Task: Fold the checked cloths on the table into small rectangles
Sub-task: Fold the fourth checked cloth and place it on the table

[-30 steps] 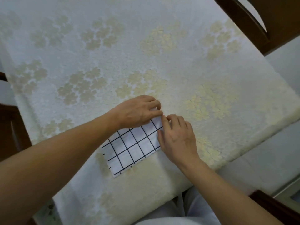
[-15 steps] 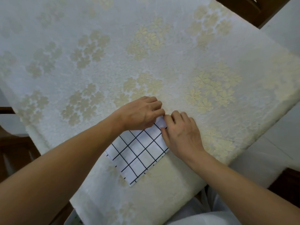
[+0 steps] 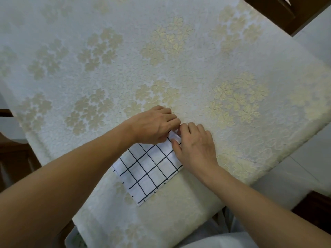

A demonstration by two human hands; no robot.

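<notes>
Both hands pinch the far corner of the cloth (image 3: 148, 169): the left hand (image 3: 152, 127) has its fingers curled down onto the corner, and the right hand (image 3: 195, 145) meets it fingertip to fingertip, thumb tucked against a small raised fold of white fabric. The cloth, white with a dark grid, lies folded into a rectangle, flat on the table (image 3: 161, 59) near its front edge, turned at an angle to that edge. The table wears a pale lace cover with cream flower clusters. Dark wooden furniture (image 3: 279, 11) shows beyond the far right corner.
</notes>
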